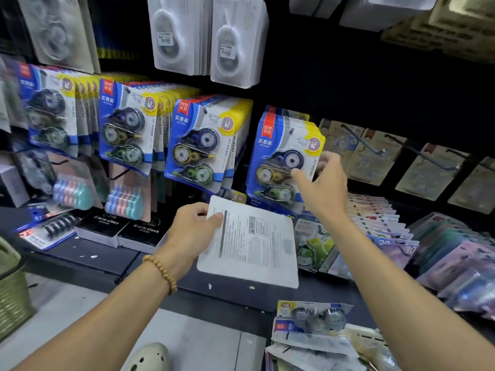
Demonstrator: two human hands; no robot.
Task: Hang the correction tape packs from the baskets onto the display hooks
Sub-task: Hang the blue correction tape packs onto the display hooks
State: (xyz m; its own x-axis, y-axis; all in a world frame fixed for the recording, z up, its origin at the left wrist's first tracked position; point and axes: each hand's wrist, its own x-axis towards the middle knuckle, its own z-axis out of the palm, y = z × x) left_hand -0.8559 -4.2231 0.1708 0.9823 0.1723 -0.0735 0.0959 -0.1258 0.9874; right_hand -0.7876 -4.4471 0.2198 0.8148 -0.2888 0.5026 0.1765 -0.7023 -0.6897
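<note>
My left hand (191, 228) grips a correction tape pack (254, 245) by its left edge, white printed back facing me, below the display. My right hand (322, 183) reaches up to the rightmost hanging stack of blue-and-yellow correction tape packs (281, 156). Its thumb lies on the front pack and its fingers curl round the stack's right edge. Three more stacks of the same packs (198, 145) hang on hooks to the left. A basket (367, 341) at the bottom right holds several loose packs (313, 317).
Bare hooks (364, 141) stick out over brown cards to the right. White packs (230, 41) hang above. The black shelf (88, 253) below carries alarm clock boxes (107, 226) and rows of flat packs (396, 236). A green basket (13, 295) stands at the left edge.
</note>
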